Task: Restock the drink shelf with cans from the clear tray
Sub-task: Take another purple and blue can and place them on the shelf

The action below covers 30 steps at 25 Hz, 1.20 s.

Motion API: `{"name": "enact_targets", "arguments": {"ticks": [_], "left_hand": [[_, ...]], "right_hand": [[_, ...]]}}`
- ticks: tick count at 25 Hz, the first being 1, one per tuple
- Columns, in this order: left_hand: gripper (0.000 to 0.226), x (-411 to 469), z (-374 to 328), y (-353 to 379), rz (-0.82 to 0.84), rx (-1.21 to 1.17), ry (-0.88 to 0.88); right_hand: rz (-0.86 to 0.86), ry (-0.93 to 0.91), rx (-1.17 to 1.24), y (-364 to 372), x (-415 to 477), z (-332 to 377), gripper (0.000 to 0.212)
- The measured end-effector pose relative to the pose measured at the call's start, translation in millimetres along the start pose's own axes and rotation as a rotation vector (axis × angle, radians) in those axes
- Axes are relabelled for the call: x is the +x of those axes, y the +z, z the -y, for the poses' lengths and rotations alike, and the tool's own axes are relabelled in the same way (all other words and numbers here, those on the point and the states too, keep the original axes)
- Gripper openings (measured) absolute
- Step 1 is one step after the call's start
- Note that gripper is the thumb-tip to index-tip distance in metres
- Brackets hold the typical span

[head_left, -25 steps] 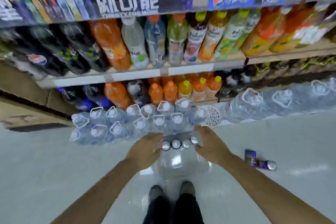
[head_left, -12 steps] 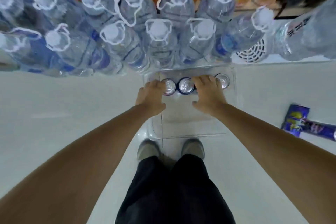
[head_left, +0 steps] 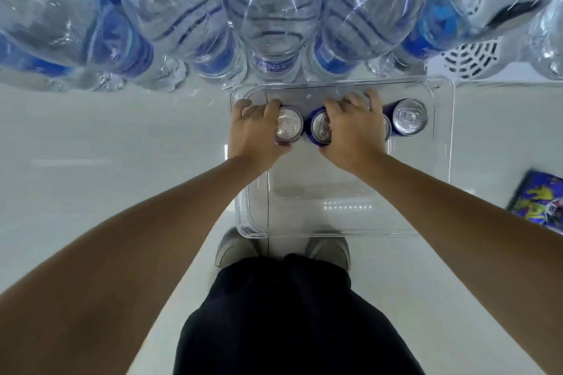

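Observation:
A clear tray point(head_left: 443, 161) lies on the pale floor in front of my feet. Several blue cans with silver tops stand in a row along its far side. My left hand point(head_left: 253, 131) curls round the leftmost can point(head_left: 288, 128), thumb under it and fingers over its far side. My right hand point(head_left: 355, 131) lies curled over the second can point(head_left: 318, 128) and hides most of a third can point(head_left: 387, 131). The rightmost can point(head_left: 408, 116) stands free. The drink shelf is out of view.
Large clear water bottles point(head_left: 274, 18) with white caps crowd the floor just beyond the tray. A white vent grille point(head_left: 467, 61) sits at the right behind it. A blue and purple packet point(head_left: 539, 204) lies on the floor to the right. My shoes point(head_left: 234, 250) touch the tray's near edge.
My head has dropped toward the tray, so the shelves have left the view. Both hands have closed round cans in the row, the right one shifting left over the second can.

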State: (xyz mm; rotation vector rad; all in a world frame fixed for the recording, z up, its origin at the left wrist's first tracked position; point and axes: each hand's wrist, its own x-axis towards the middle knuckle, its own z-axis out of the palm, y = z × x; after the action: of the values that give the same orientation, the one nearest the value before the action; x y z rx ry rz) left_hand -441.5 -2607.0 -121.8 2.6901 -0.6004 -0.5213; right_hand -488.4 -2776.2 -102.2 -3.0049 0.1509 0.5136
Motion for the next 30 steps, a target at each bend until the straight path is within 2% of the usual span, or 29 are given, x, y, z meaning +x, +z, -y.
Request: {"name": "enact_targets", "arguments": {"ticks": [3, 9, 12, 16, 21, 23, 27, 30], "left_hand": [[0.071, -16, -1, -28, 0.039, -0.299, -0.069], [0.074, -66, -33, -136, 0.03, -0.918, -0.279], [0.073, -85, -59, -200, 0.057, -1.145, -0.267], [0.064, -106, -95, -295, 0.036, -1.281, -0.19], [0.048, -146, -146, -415, -0.007, -1.34, -0.119], [0.048, -168, -163, -454, -0.034, -1.355, -0.146], [0.042, -216, -191, -526, -0.142, -1.442, -0.206], [0.054, -243, -195, -587, -0.196, -1.493, -0.19]], "right_hand": [[-0.008, 0.012, 0.18, -28, -11, -1, 0.075], [-0.01, 0.09, 0.837, -150, -54, 1, 0.077], [0.062, 0.086, 1.1, -218, -72, 4, 0.071], [0.071, 0.06, 1.48, -306, -101, 11, 0.059], [0.012, 0.038, 1.672, -415, -143, 37, 0.057], [0.026, 0.052, 1.796, -456, -164, 54, 0.048], [0.089, 0.001, 1.865, -541, -202, 90, 0.04], [0.149, -0.076, 1.847, -604, -217, 120, 0.043]]}}
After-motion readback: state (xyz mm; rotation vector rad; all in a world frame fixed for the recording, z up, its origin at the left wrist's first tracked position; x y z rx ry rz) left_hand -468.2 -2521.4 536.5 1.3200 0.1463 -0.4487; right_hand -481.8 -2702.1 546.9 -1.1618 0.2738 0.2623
